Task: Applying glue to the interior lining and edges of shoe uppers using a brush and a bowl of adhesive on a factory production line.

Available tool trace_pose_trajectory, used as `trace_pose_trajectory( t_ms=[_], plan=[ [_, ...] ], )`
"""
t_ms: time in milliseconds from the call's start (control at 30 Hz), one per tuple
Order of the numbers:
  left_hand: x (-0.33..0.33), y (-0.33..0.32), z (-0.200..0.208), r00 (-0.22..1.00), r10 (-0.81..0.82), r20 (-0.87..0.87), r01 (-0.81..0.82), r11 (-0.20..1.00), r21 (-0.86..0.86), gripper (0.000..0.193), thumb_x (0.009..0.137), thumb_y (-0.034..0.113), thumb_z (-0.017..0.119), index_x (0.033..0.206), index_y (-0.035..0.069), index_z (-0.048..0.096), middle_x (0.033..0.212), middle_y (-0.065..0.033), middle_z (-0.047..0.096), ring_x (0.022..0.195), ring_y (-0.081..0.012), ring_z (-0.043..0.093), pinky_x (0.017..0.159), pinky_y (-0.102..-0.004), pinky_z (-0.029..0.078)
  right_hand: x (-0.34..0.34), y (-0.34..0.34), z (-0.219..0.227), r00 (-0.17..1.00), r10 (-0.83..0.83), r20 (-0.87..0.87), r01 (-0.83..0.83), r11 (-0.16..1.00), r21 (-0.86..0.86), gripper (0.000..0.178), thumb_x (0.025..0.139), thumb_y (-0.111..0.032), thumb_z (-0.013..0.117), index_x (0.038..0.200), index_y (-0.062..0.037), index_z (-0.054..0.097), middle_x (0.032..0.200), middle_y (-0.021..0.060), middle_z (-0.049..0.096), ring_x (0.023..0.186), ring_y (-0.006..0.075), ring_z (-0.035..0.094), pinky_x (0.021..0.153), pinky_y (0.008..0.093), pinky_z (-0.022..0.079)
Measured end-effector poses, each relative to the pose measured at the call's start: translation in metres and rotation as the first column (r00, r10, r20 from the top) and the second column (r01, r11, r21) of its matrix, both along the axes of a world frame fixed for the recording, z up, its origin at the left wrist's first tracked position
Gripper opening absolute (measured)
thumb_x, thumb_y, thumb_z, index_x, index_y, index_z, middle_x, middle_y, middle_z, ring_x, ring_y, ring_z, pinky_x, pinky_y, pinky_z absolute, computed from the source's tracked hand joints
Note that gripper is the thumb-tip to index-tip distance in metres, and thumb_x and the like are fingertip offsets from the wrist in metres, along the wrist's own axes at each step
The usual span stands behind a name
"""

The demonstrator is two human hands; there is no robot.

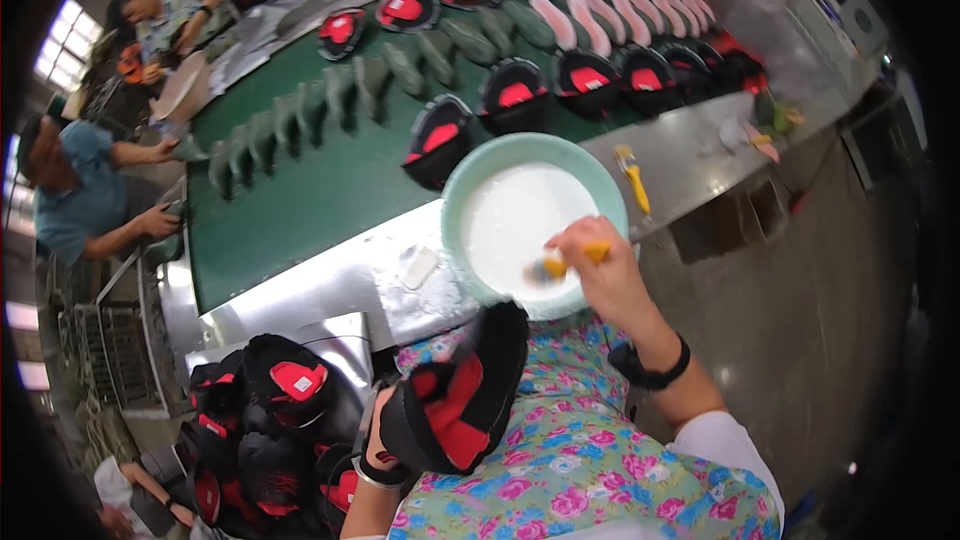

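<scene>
My right hand is closed around a yellow-handled brush. The brush's bristles are blurred and hang over the white liquid in a round mint-green basin; whether they touch it I cannot tell. Low in front of me, to the left of the floral apron, my left hand grips a black shoe upper with a red lining. Its opening is tilted, and the upper hides most of my fingers. Just past the basin, several similar black-and-red uppers stand in a row.
Green lasts and pink insoles line the green belt. Another yellow brush lies right of the basin, a whitish block left of it. More uppers are heaped at lower left. A co-worker handles a last at the left.
</scene>
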State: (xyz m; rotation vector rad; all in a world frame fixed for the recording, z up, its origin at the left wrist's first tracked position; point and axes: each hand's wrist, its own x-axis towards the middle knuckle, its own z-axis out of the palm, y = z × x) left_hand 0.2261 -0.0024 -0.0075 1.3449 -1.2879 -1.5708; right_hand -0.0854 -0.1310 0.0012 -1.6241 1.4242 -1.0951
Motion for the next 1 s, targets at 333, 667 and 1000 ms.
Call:
trace_pose_trajectory(
  t_ms=[333,667,1000],
  plan=[
    [0.007,-0.016,-0.010,0.988,-0.133,0.072,0.100,0.931,0.350,0.044,0.080,-0.004,0.064,0.122,-0.002,0.053,0.114,-0.0098,0.060,0.104,-0.0191,0.059,0.089,-0.0335,0.048,-0.028,-0.013,-0.080,0.976,-0.164,-0.146,0.182,0.976,0.122,0.018,0.075,-0.012,0.072,0.087,0.0005,0.070,0.085,0.0163,0.068,0.075,0.0279,0.067,0.071,0.0317,0.052],
    [-0.039,-0.066,-0.035,0.993,0.110,-0.045,-0.109,0.994,0.017,0.036,0.089,0.001,0.053,0.125,0.001,0.050,0.116,-0.0112,0.058,0.102,-0.0221,0.060,0.087,-0.0339,0.050,-0.022,-0.022,-0.035,0.988,-0.156,0.021,0.153,0.982,0.113,0.018,0.073,-0.007,0.074,0.090,0.0000,0.070,0.087,0.0128,0.069,0.076,0.0219,0.067,0.071,0.0279,0.051],
    [-0.055,-0.085,-0.038,0.883,0.269,-0.385,-0.148,0.937,0.317,0.045,0.093,0.003,0.052,0.135,0.002,0.038,0.124,-0.0125,0.055,0.109,-0.0219,0.059,0.091,-0.0350,0.051,0.005,-0.031,-0.021,0.974,-0.005,0.226,-0.030,0.988,0.152,0.016,0.075,-0.007,0.074,0.089,-0.0007,0.070,0.080,0.0088,0.069,0.072,0.0112,0.064,0.067,0.0234,0.050]
  ],
)
